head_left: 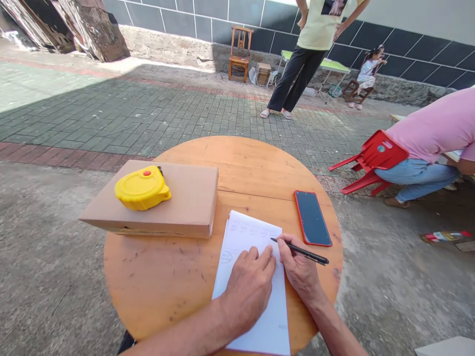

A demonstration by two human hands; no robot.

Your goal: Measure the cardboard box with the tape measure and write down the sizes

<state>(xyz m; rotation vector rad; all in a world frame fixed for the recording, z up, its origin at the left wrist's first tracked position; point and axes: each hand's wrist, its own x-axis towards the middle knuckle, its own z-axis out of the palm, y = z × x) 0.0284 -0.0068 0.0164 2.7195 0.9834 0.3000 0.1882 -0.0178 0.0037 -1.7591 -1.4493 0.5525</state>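
A black pen [305,252] is pinched in my right hand [300,267], its tip just over the white paper [256,316]. Rows of faint handwriting and a circled note show on the sheet's upper part. My left hand [253,284] lies on the paper, fingers slightly bent and pointing towards the pen tip, with nothing held in it. To the right of the hands lies a phone with a red edge [312,217]. A yellow tape measure [142,189] rests on a closed cardboard box [189,198] at the left.
The round wooden table [237,158] carries these things. Across the brick paving stand a person in dark trousers [299,74] and a wooden chair [239,57]. A child [367,74] sits farther back. On the right, a person in pink [438,123] sits on a red plastic chair [384,153].
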